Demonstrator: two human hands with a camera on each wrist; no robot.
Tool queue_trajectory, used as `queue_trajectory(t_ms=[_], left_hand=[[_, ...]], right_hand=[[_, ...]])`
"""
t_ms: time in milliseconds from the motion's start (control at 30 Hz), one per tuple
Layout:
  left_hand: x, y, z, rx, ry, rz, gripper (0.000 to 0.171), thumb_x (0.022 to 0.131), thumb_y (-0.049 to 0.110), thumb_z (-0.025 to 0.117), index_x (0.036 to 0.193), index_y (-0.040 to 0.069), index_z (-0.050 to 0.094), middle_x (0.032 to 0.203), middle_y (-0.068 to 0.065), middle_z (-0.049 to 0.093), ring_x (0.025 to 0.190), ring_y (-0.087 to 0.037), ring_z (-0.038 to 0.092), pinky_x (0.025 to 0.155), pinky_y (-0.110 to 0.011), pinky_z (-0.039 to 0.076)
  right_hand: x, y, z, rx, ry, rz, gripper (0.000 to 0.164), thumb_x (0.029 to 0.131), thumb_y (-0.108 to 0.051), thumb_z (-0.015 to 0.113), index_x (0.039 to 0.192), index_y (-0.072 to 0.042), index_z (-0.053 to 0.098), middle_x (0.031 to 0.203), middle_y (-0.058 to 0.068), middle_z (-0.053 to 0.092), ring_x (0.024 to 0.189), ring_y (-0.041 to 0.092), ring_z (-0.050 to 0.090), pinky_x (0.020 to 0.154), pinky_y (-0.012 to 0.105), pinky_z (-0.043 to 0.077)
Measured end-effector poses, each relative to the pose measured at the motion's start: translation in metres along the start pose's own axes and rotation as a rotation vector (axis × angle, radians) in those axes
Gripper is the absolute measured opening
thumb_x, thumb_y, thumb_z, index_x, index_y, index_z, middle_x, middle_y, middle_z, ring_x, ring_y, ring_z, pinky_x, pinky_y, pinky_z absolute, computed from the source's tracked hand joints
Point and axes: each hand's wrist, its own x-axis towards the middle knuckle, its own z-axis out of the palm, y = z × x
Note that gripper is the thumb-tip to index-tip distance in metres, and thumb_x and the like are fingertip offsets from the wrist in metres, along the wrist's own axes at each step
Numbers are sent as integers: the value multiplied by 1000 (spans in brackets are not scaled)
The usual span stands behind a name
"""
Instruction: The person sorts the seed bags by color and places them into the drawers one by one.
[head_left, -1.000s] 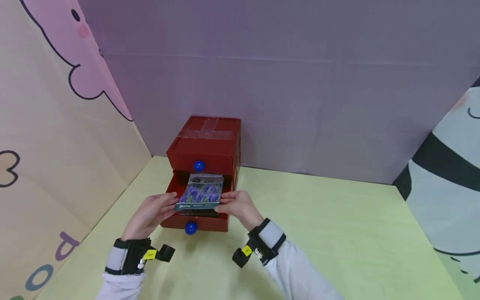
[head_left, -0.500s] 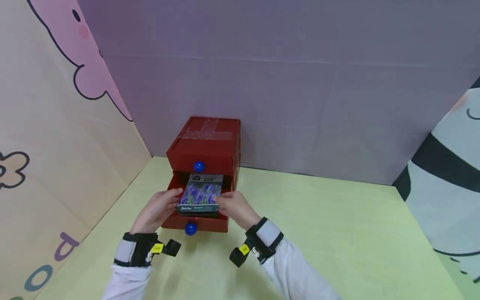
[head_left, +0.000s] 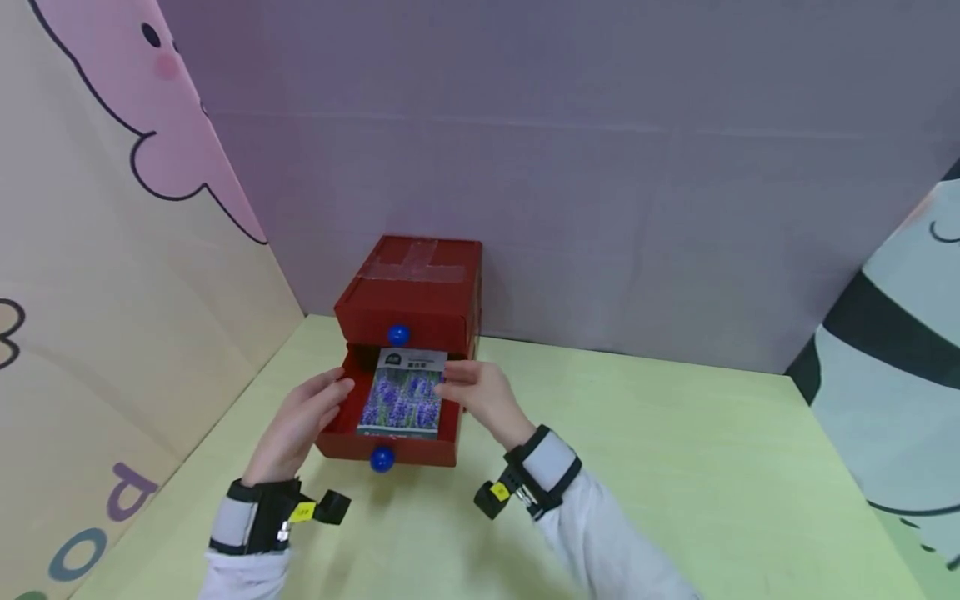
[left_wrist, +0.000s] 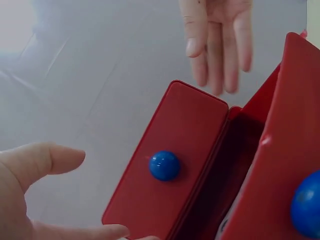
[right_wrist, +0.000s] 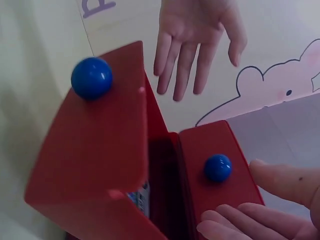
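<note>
A packet with a purple flower picture (head_left: pixel 402 398) lies flat in the pulled-out lower drawer (head_left: pixel 348 446) of a small red drawer box (head_left: pixel 420 287). My left hand (head_left: pixel 303 417) is at the drawer's left side, fingers extended and holding nothing. On the other side my right hand (head_left: pixel 483 400) has its fingertips over the drawer's right wall, near the packet's edge. Both wrist views show the thumbs and fingers apart with nothing between them. Blue knobs mark the lower drawer (head_left: pixel 382 459) and the upper drawer (head_left: pixel 398 335), which is pushed in.
The red box stands on a pale green table (head_left: pixel 637 475), near a grey-purple backdrop (head_left: pixel 570 208). A cartoon-printed panel (head_left: pixel 150 292) rises on the left, and another with a black-and-white figure (head_left: pixel 892 358) is at the right. Clear tape (head_left: pixel 416 260) crosses the box top.
The packet has dropped from between my hands onto the drawer's floor. Both hands have let go of it and spread outward, the right one also moving slightly up.
</note>
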Motion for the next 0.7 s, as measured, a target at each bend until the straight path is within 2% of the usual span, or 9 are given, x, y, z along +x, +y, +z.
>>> queue_trajectory(t_ms=[200, 433, 533, 700], left_hand=[[-7, 5, 1, 71, 12, 67, 71, 93, 37, 49, 144, 2, 15, 143, -22, 29, 126, -37, 32, 104, -52, 28], [-15, 4, 5, 104, 55, 151, 61, 93, 37, 48, 142, 7, 27, 138, -21, 39, 123, -35, 39, 100, -53, 33], [-19, 2, 5, 139, 75, 148, 59, 94, 38, 47, 141, 6, 30, 135, -21, 42, 120, -34, 42, 99, -52, 35], [-26, -5, 5, 184, 88, 97, 57, 95, 39, 43, 139, 5, 32, 133, -21, 44, 116, -32, 46, 98, -46, 39]], right_hand=[[4, -9, -13, -78, 101, -95, 44, 83, -17, 68, 123, -4, 56, 117, 13, 60, 106, 26, 58, 87, 36, 49], [9, -16, -22, -121, 232, -266, 40, 80, -13, 70, 118, -4, 61, 115, 11, 62, 104, 25, 58, 85, 32, 50], [13, -16, -24, -132, 265, -296, 40, 80, -17, 70, 118, -5, 61, 115, 9, 62, 103, 23, 58, 81, 30, 52], [23, -13, -27, -167, 341, -333, 40, 81, -23, 69, 116, -5, 62, 109, 10, 65, 99, 23, 61, 77, 31, 53]])
